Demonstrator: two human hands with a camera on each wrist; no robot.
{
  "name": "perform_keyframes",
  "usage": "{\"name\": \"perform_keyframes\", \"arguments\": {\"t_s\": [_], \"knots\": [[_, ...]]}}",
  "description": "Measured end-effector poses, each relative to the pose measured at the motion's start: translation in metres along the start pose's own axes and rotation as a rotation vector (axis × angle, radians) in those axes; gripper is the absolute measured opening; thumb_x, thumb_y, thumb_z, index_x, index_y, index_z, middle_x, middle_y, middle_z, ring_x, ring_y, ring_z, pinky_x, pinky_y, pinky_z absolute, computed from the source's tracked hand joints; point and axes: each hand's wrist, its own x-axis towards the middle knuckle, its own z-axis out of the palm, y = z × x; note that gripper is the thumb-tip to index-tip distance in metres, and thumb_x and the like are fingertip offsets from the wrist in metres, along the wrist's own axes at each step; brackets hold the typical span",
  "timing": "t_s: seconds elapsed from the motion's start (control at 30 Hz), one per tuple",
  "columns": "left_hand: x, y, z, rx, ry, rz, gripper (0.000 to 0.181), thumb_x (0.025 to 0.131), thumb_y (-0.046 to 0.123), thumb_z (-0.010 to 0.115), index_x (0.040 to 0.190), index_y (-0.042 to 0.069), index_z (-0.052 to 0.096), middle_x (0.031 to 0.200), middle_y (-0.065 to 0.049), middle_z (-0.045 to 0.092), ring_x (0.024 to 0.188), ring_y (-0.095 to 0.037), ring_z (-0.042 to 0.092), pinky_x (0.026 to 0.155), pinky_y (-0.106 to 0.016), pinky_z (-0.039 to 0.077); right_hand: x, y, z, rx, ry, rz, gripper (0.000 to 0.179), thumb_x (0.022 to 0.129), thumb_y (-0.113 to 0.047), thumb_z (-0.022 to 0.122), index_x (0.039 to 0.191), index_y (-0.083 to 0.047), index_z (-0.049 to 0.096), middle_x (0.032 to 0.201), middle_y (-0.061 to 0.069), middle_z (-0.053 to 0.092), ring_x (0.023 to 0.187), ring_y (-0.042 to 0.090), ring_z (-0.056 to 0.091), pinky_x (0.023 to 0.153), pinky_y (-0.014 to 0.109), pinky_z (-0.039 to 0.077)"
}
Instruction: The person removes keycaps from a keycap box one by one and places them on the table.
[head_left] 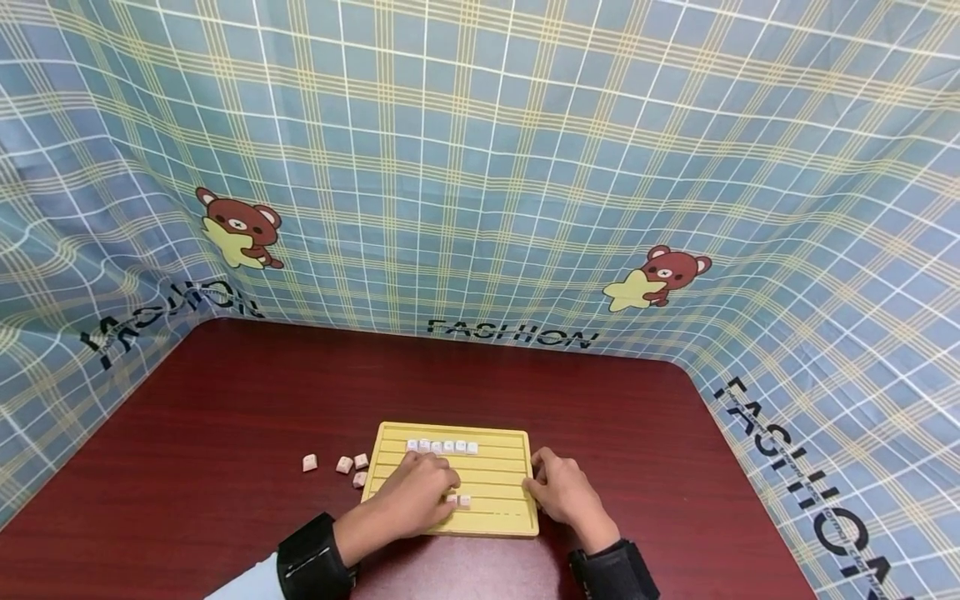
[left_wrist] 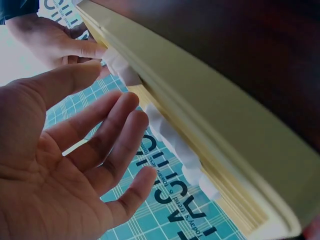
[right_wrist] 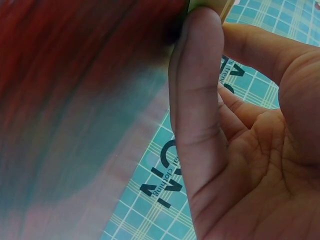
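A yellow ridged tray (head_left: 495, 467) lies on the table. Several white keycaps (head_left: 447, 447) stand in a row along its far side, and other light keycaps (head_left: 465, 501) sit in a nearer row, partly hidden by my left hand (head_left: 420, 493). That hand hovers over the tray's left half. In the left wrist view its fingers (left_wrist: 102, 137) are loosely bent, with a gap between thumb and fingertips and nothing visibly held. At the tray's right edge, my right hand (head_left: 566, 492) grips the rim between thumb and finger, as the right wrist view also shows.
Several loose pinkish keycaps (head_left: 344, 465) lie on the dark red table (head_left: 225, 467) just left of the tray. A blue plaid cloth (head_left: 465, 208) with bears and lettering hangs around the table's back and sides.
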Motion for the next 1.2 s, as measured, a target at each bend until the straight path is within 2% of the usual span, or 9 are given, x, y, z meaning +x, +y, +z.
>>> {"name": "perform_keyframes", "arguments": {"t_s": [0.2, 0.53, 0.87, 1.2], "knots": [[0.0022, 0.0041, 0.0016, 0.019, -0.037, 0.011, 0.014, 0.084, 0.029, 0.075, 0.076, 0.019, 0.070, 0.076, 0.008, 0.064, 0.077, -0.013, 0.060, 0.078, -0.041, 0.046, 0.0010, 0.0008, -0.0002, -0.011, -0.011, 0.006, 0.028, 0.091, -0.018, 0.069, 0.113, -0.004, 0.059, 0.077, 0.002, 0.061, 0.059, 0.010, 0.054, 0.053, 0.027, 0.043], [0.0003, 0.0036, 0.0051, 0.017, -0.028, -0.006, 0.006, 0.078, 0.015, 0.074, 0.075, 0.018, 0.070, 0.078, 0.007, 0.065, 0.077, -0.012, 0.059, 0.075, -0.038, 0.043, 0.0001, 0.0004, -0.0007, -0.005, -0.020, -0.004, 0.028, 0.091, -0.018, 0.069, 0.112, -0.004, 0.059, 0.077, 0.002, 0.061, 0.059, 0.010, 0.055, 0.053, 0.027, 0.043], [-0.0004, 0.0031, 0.0079, 0.025, -0.022, -0.006, 0.006, 0.077, 0.012, 0.072, 0.076, 0.018, 0.072, 0.080, 0.006, 0.066, 0.078, -0.013, 0.059, 0.073, -0.035, 0.041, 0.0002, 0.0000, -0.0005, -0.014, -0.015, 0.007, 0.028, 0.091, -0.018, 0.069, 0.113, -0.004, 0.059, 0.078, 0.002, 0.061, 0.059, 0.011, 0.055, 0.053, 0.027, 0.043], [-0.0008, 0.0033, 0.0076, 0.036, -0.048, -0.007, 0.006, 0.080, 0.014, 0.072, 0.079, 0.020, 0.072, 0.082, 0.007, 0.065, 0.079, -0.013, 0.058, 0.073, -0.035, 0.041, 0.0012, -0.0004, -0.0005, -0.015, -0.021, 0.013, 0.028, 0.091, -0.019, 0.069, 0.113, -0.005, 0.059, 0.078, 0.002, 0.061, 0.060, 0.011, 0.055, 0.055, 0.028, 0.044]]}}
